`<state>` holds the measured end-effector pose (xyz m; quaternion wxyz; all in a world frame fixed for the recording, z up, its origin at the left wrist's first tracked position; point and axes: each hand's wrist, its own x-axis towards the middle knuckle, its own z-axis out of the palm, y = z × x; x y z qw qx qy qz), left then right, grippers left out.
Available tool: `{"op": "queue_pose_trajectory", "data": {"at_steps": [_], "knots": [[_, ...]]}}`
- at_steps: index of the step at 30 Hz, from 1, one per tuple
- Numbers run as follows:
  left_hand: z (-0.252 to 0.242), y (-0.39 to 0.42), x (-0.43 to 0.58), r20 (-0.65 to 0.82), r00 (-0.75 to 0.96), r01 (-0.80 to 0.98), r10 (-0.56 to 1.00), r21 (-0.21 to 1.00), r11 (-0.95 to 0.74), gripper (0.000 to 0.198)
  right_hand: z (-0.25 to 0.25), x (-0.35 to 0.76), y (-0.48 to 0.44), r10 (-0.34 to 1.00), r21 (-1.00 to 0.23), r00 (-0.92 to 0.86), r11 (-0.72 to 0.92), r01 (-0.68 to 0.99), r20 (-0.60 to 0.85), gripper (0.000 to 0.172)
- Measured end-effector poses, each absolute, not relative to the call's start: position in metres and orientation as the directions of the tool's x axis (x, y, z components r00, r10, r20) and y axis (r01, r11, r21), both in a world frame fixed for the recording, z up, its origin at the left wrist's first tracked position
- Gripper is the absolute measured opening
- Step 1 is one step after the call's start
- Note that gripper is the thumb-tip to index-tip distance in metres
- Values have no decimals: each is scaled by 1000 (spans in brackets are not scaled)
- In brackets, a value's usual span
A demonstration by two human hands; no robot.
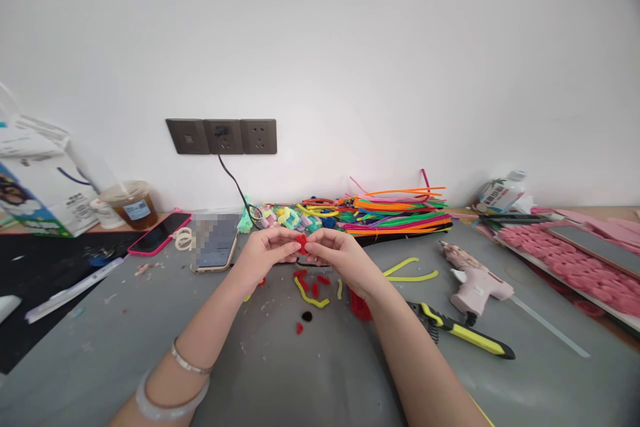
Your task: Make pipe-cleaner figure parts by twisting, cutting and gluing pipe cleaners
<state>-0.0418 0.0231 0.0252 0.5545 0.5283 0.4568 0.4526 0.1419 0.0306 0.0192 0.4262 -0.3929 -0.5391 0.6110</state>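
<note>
Both hands meet over the middle of the grey table. My left hand and my right hand pinch a small red pipe-cleaner piece between their fingertips, held a little above the table. Below them lie short red and yellow pipe-cleaner scraps and a small black pompom. A bracelet and a bangle sit on my left wrist.
A heap of coloured pipe cleaners lies behind the hands. A pink glue gun and yellow-handled cutters rest to the right, pink pieces on a tray further right. Two phones, a drink cup and a box stand left.
</note>
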Motion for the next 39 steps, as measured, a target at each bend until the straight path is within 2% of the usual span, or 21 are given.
{"op": "queue_pose_trajectory", "data": {"at_steps": [10,16,18,22,26,30,33,39], "knots": [[25,24,-44,15,227,77,974,996,-34,34,22,142,28,938,-998,-343,-55,-6,-49,30],[26,23,-45,0,244,157,970,987,-40,25,22,142,28,924,-999,-382,16,49,-4,23],[26,25,-49,5,225,231,974,971,-59,25,21,142,29,929,-988,-370,75,138,19,19],[24,30,-59,8,193,411,981,907,-88,26,17,143,28,935,-863,-348,232,448,71,9],[26,31,-62,39,173,537,984,834,-128,24,17,144,24,895,-679,-443,360,640,57,7],[29,30,-62,70,188,637,980,750,-176,20,20,143,20,887,-557,-461,400,728,35,7],[28,30,-65,33,236,651,971,737,-184,19,21,140,19,893,-521,-448,401,754,39,1],[27,29,-68,-71,273,664,959,736,-134,19,20,133,19,898,-469,-436,411,782,59,7]]}}
